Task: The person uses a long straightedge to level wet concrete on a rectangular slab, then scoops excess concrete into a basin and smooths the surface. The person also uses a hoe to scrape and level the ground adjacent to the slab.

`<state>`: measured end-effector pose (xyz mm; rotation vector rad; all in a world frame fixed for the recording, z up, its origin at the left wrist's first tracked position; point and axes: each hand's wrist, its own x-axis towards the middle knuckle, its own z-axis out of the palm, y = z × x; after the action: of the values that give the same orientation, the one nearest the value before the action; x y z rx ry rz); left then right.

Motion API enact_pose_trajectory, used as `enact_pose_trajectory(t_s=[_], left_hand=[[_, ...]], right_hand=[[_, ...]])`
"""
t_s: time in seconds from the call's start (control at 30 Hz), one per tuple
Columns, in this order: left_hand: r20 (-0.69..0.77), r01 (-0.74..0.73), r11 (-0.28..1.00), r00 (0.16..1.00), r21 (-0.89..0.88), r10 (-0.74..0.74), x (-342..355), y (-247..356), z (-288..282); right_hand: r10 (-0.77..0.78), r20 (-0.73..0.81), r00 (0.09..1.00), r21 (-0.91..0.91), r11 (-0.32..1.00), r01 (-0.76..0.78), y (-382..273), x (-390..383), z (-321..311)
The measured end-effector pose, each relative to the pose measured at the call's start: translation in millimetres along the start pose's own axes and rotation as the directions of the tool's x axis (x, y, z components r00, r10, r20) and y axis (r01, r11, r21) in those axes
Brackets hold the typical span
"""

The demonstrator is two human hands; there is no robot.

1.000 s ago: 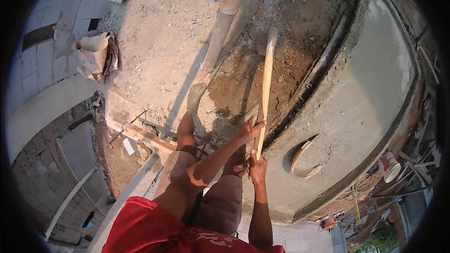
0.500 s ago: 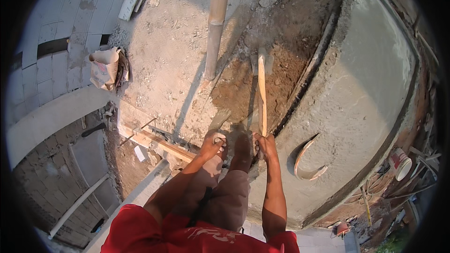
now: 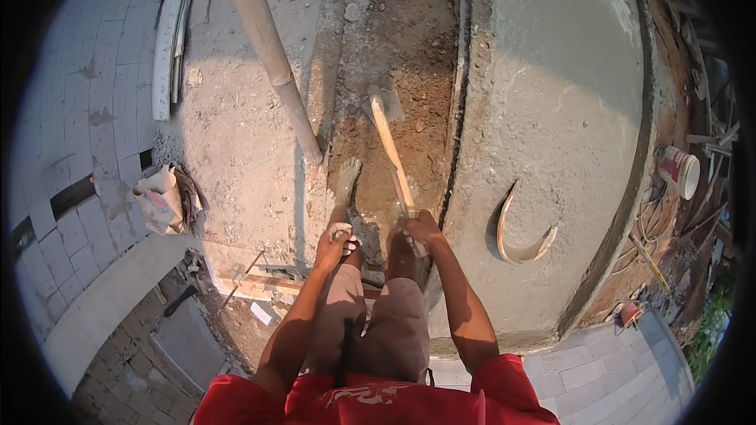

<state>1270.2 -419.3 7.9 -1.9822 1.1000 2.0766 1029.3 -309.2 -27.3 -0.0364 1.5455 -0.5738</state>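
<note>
My right hand [image 3: 421, 230] is wrapped round the lower end of a pale wooden handle. It belongs to a hoe [image 3: 390, 139], whose grey metal blade rests on the brown soil [image 3: 421, 122] ahead of me. Close to my left knee, my left hand [image 3: 335, 245] is closed, its fingers curled and dusted with pale dirt. Whatever may be inside that fist is hidden. My bare, muddy left foot [image 3: 348, 175] stands at the soil's left edge; the right foot is mostly hidden behind my right hand.
Right of the soil strip lies a smooth grey cement slab [image 3: 543, 142] with a curved rim piece [image 3: 520, 240] on it. A bamboo pole [image 3: 272, 55] rises at the left. Farther left are a crumpled paper sack [image 3: 161, 203] and grey pavers [image 3: 87, 126]. A white bucket [image 3: 687, 173] lies far right.
My view has turned right, so the slab and pole appear shifted left. The hoe's handle now leans left, its blade still at the soil. My right hand keeps its grip; my left stays closed.
</note>
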Motion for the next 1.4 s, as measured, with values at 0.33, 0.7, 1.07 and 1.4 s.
enact_pose_trajectory(t_s=[0.33,0.7,1.07,1.4], left_hand=[[0.080,0.156,0.889,0.975,0.430,-0.209,10.7,6.9,-69.6],[0.148,-0.008,0.553,0.967,0.833,-0.209,44.2,220.5,-108.9],[0.500,-0.437,0.379,0.862,0.816,-0.082,-20.4,304.7,120.3],[0.625,-0.595,0.193,0.755,0.780,-0.201,-130.7,181.0,250.3]], right_hand=[[-0.093,-0.054,0.994,0.158,0.982,0.101,56.5,-85.3,10.0],[0.033,-0.669,0.742,0.317,0.916,0.246,64.0,-329.0,181.9],[0.650,-0.284,0.705,0.850,-0.169,0.498,85.7,-484.0,331.1],[0.894,-0.107,0.435,0.892,-0.107,0.440,273.5,-560.7,470.1]])
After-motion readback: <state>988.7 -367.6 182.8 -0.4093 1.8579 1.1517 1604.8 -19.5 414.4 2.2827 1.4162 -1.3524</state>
